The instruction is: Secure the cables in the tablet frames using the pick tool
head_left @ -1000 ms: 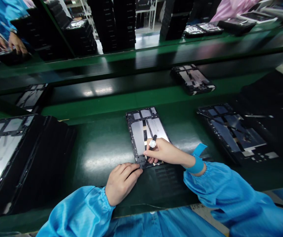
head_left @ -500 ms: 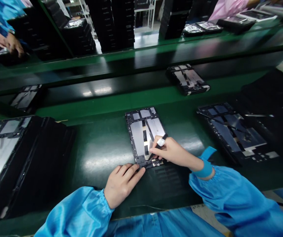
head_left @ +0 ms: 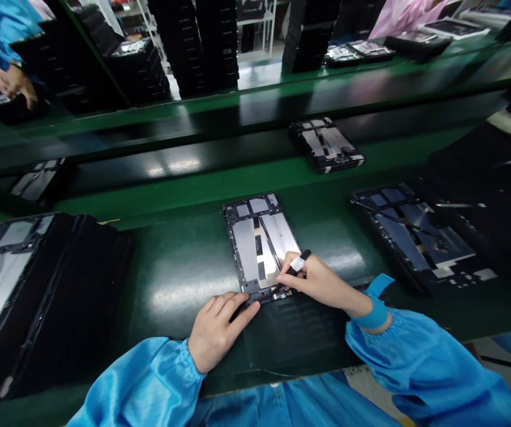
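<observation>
A tablet housing (head_left: 259,240) lies flat on the green belt, its back open to show grey metal panels and a dark frame. My right hand (head_left: 320,283) grips a black pen-shaped tool (head_left: 297,262) with a white band, its tip down at the housing's lower edge near a pale strip (head_left: 267,282). My left hand (head_left: 219,329) rests with its fingertips on the housing's lower left corner, and no grip shows.
Another open housing (head_left: 410,234) lies to my right, and one more (head_left: 325,145) sits on the far belt. A tall black stack of housings (head_left: 45,302) stands at left. A co-worker's hands (head_left: 8,80) work at top left, beyond black stacks.
The tool's upper end has swung to the right, and my right hand has slid slightly down and right along the housing. My left hand stays at the corner.
</observation>
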Available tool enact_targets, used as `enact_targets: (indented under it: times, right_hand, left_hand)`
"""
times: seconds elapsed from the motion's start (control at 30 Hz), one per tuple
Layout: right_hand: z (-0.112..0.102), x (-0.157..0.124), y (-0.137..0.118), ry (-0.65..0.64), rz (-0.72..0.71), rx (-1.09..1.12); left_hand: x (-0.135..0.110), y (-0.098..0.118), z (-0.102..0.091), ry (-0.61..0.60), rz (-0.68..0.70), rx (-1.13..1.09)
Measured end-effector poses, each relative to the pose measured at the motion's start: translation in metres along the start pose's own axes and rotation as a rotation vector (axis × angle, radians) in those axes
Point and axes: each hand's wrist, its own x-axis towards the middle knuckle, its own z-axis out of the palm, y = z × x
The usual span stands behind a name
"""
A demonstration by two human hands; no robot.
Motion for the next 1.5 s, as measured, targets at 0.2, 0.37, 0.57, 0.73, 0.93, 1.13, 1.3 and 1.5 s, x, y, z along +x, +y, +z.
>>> enact_targets:
  times: [0.2,0.37,0.57,0.73,0.93,1.13,1.3,1.5]
  right_hand:
    - [0.003,-0.001,0.003,0.015,0.040,0.048]
    - [0.004,0.000,0.000,0.033,0.001,0.013]
    - [0.005,0.001,-0.002,0.039,-0.015,-0.009]
    - [0.005,0.001,-0.002,0.061,-0.023,-0.058]
    - [0.005,0.004,0.004,0.108,0.075,0.246]
    - [-0.005,0.022,0.017,0.387,0.034,0.486]
    - [-0.041,0.054,0.028,0.662,-0.051,0.455]
    - [-0.087,0.099,0.053,0.886,-0.087,0.348]
  left_hand:
    - [0.002,0.001,0.002,-0.021,0.031,0.041]
    - [0.003,0.002,0.000,-0.047,0.038,0.109]
    - [0.004,0.004,0.000,-0.070,0.009,0.112]
    - [0.017,0.015,0.001,-0.151,-0.053,0.143]
    - [0.012,-0.002,-0.002,-0.114,-0.004,-0.045]
    - [0.031,0.000,0.001,-0.021,0.080,-0.033]
    - [0.078,0.001,0.026,-0.109,0.070,0.102]
    - [0.122,-0.121,0.034,-0.027,-0.305,0.262]
